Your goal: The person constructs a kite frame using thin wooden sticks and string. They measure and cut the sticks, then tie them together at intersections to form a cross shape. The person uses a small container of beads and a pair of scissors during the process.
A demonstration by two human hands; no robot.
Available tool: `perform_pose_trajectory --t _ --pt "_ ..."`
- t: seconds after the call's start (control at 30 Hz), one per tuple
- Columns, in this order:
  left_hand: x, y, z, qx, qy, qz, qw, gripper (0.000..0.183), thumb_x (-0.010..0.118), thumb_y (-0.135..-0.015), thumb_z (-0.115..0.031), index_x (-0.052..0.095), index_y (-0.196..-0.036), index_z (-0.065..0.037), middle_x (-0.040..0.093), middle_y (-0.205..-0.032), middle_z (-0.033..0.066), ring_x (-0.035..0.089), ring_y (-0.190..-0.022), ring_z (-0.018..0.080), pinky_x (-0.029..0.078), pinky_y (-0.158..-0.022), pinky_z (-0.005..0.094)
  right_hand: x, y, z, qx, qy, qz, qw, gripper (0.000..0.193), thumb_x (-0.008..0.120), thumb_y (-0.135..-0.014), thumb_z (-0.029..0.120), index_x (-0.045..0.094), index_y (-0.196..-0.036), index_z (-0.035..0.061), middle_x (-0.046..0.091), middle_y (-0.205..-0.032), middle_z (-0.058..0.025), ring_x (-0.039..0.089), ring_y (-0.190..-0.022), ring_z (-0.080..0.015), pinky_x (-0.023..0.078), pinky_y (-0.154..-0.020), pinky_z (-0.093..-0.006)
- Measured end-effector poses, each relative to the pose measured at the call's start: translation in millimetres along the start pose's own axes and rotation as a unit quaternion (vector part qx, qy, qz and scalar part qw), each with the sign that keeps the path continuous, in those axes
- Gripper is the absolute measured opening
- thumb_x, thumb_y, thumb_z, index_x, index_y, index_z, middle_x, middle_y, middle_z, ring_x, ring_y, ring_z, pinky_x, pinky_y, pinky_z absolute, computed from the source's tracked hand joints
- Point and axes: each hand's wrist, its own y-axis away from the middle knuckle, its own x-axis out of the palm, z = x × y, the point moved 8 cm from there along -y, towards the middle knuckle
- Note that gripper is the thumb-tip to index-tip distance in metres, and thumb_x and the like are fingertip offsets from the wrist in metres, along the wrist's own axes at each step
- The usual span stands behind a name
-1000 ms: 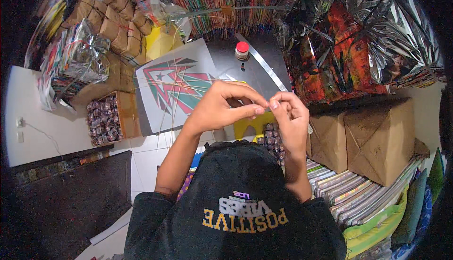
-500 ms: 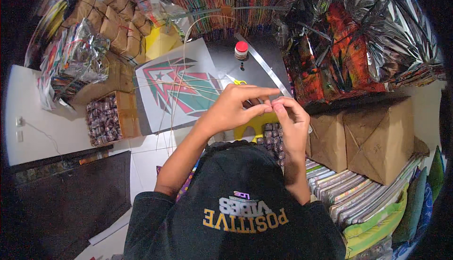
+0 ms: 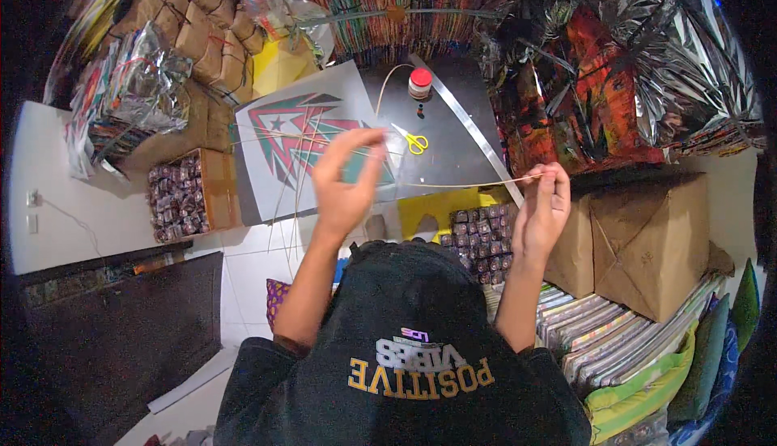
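Observation:
My right hand [image 3: 544, 211] pinches the end of a thin pale stick [image 3: 469, 184] at the right of the dark table [image 3: 445, 163]. That stick runs left toward my left hand [image 3: 344, 191], which is raised over the patterned paper [image 3: 263, 199]. Its thumb and fingers look apart, with the fingertips blurred. A thin curved strip [image 3: 384, 86] arches above; whether it belongs to the same stick I cannot tell. Several thin sticks [image 3: 301, 142] lie crossed on the red, green and black design. Yellow-handled scissors [image 3: 417, 144] lie right of my left hand.
A red-lidded jar [image 3: 420, 83], a small dark bottle [image 3: 420, 112] and a long metal ruler [image 3: 469, 118] occupy the table's far right. Wrapped brown parcels [image 3: 647, 244] stand right, above stacked flat bundles [image 3: 583, 329]. A cardboard box [image 3: 220, 195] of small packets stands left.
My hands were close together with fingertips meeting; now they are spread apart. The left moved left, the right moved right with the stick. The scissors now show fully.

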Motion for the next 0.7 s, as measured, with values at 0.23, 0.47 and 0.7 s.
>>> perform_pose_trajectory --t 0.23,0.47,0.7 --pt "-81.3 80.0 129.1 -0.392 0.138 -0.305 0.857 0.042 0.074 -0.097 -0.023 0.052 -0.13 -0.008 0.058 -0.125 0.0079 0.058 -0.108 0.0191 0.054 -0.088 0.0385 -42.4 -13.9 -6.9 0.054 -0.105 -0.014 0.993 0.016 0.061 -0.106 0.016 0.061 -0.118 0.0058 0.063 -0.105 -0.0059 0.06 -0.087 -0.0124 0.051 -0.089 -0.0317" --pt "-50.4 91.4 121.8 -0.422 0.369 -0.22 0.798 0.046 0.071 -0.099 -0.025 0.051 -0.135 -0.004 0.06 -0.126 0.0135 0.062 -0.113 0.0258 0.059 -0.096 0.0476 -57.0 -14.6 -5.3 0.102 -0.102 -0.03 0.989 0.013 0.06 -0.107 0.015 0.061 -0.117 0.0076 0.063 -0.104 -0.0039 0.058 -0.085 -0.0104 0.051 -0.085 -0.0287" --pt "-51.4 83.3 117.6 -0.401 0.319 -0.19 0.837 0.041 0.068 -0.101 -0.015 0.054 -0.137 -0.001 0.069 -0.111 0.0128 0.072 -0.093 0.0223 0.065 -0.082 0.0389 -94.1 -12.3 -11.7 0.146 -0.012 -0.051 0.988 0.02 0.061 -0.106 0.022 0.062 -0.122 0.0089 0.066 -0.109 -0.0025 0.062 -0.095 -0.0133 0.049 -0.092 -0.0326"
